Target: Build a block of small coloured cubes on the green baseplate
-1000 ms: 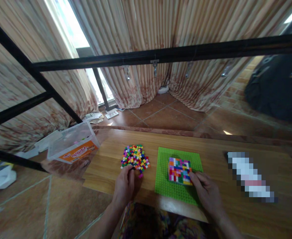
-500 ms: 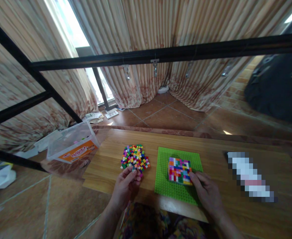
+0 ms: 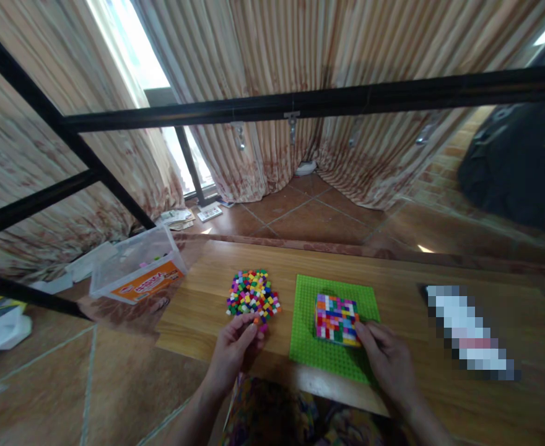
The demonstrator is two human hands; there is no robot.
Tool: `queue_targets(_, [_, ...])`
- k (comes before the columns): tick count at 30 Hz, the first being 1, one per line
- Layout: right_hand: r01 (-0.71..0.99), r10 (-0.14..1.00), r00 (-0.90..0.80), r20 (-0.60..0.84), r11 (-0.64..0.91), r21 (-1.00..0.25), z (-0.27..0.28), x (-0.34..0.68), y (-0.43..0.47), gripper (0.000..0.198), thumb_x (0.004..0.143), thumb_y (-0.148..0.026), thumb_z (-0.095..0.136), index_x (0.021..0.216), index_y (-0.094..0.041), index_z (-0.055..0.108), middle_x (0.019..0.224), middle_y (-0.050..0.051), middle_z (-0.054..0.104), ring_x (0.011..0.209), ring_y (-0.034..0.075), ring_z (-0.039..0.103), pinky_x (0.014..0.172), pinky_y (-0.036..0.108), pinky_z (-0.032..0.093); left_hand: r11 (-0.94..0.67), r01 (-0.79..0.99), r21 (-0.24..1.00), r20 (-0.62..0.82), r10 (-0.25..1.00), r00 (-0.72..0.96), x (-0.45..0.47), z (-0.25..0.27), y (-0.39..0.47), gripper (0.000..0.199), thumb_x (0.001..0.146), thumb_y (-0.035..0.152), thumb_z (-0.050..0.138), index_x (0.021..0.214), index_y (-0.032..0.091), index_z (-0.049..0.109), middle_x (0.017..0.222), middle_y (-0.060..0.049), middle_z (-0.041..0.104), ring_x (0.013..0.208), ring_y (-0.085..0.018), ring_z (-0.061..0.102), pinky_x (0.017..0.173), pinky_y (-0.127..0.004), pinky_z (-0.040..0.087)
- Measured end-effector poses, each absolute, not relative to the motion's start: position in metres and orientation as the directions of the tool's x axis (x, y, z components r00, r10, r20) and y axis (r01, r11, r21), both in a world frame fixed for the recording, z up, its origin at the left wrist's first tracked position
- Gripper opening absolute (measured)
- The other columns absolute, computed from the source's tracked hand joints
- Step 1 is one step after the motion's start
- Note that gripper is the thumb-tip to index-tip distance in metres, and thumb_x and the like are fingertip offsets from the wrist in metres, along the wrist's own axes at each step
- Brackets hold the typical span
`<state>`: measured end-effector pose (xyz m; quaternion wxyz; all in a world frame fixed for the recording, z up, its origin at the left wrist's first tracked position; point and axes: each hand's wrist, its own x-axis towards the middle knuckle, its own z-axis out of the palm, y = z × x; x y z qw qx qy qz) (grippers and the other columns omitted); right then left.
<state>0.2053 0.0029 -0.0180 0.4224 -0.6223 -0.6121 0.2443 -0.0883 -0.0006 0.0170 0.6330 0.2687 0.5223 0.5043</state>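
My left hand (image 3: pixel 235 341) is closed in a pinch at the near edge of a pile of small coloured toy bricks (image 3: pixel 252 294). A tiny orange brick (image 3: pixel 256 321) shows between its thumb and fingertips. Right of the pile lies a green studded baseplate (image 3: pixel 303 334), bearing a square multicoloured brick block (image 3: pixel 336 319). The fingertips of my right hand (image 3: pixel 386 353) are pressed together against the block's right edge, near an orange brick there. The undersides of the right fingers are hidden.
All this rests on a wooden tabletop (image 3: pixel 198 297). A pixelated object (image 3: pixel 470 331) lies at the right. Beyond the left edge stands a clear plastic bin (image 3: pixel 135 266) with an orange label. A black metal bar (image 3: pixel 263 108) crosses in front of the curtains (image 3: pixel 272 49).
In my left hand the fingers have shifted slightly, and an orange brick now shows where a bluish-grey one was. My right hand stays at the block's edge.
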Motion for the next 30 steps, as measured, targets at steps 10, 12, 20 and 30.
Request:
queue_targets(10, [0.557, 0.967, 0.135, 0.217, 0.107, -0.824, -0.014, 0.204, 0.003, 0.046, 0.092, -0.048, 0.051, 0.055, -0.02, 0.045, 0.058, -0.003, 0.043, 0.059, 0.014, 0.047, 0.063, 0.026, 0.036, 0.337, -0.184, 0.923, -0.363, 0.923, -0.127, -0.091, 0.009, 0.004, 0.036, 0.067, 0.046, 0.074, 0.079, 0.016, 0.059, 0.048, 0.006, 0.051, 0.042, -0.007, 0.042, 0.042, -0.017, 0.031])
queue_targets(12, [0.561, 0.966, 0.134, 0.22, 0.109, -0.821, -0.014, 0.204, 0.003, 0.046, 0.092, -0.048, 0.051, 0.056, -0.021, 0.045, 0.059, -0.003, 0.043, 0.06, 0.014, 0.047, 0.063, 0.026, 0.036, 0.339, -0.125, 0.932, -0.356, 0.922, -0.154, -0.09, 0.008, 0.005, 0.033, 0.068, 0.045, 0.07, 0.079, 0.016, 0.059, 0.044, 0.007, 0.049, 0.039, -0.007, 0.039, 0.04, -0.017, 0.029])
queue_targets(20, [0.574, 0.966, 0.125, 0.225, 0.115, -0.811, -0.014, 0.204, 0.003, 0.045, 0.092, -0.048, 0.051, 0.056, -0.021, 0.045, 0.059, -0.003, 0.044, 0.06, 0.014, 0.048, 0.063, 0.027, 0.037, 0.33, -0.041, 0.943, -0.33, 0.916, -0.227, -0.082, 0.01, 0.01, 0.02, 0.067, 0.036, 0.065, 0.073, 0.018, 0.061, 0.041, 0.008, 0.045, 0.034, -0.008, 0.039, 0.037, -0.018, 0.027])
queue_targets(30, [0.581, 0.965, 0.128, 0.23, 0.115, -0.806, -0.014, 0.204, 0.003, 0.046, 0.092, -0.048, 0.05, 0.056, -0.02, 0.047, 0.058, -0.002, 0.045, 0.059, 0.014, 0.048, 0.061, 0.026, 0.038, 0.313, 0.086, 0.946, -0.284, 0.926, -0.25, -0.081, 0.007, 0.014, 0.019, 0.071, 0.035, 0.062, 0.074, 0.017, 0.065, 0.044, 0.007, 0.047, 0.034, -0.009, 0.042, 0.036, -0.019, 0.03])
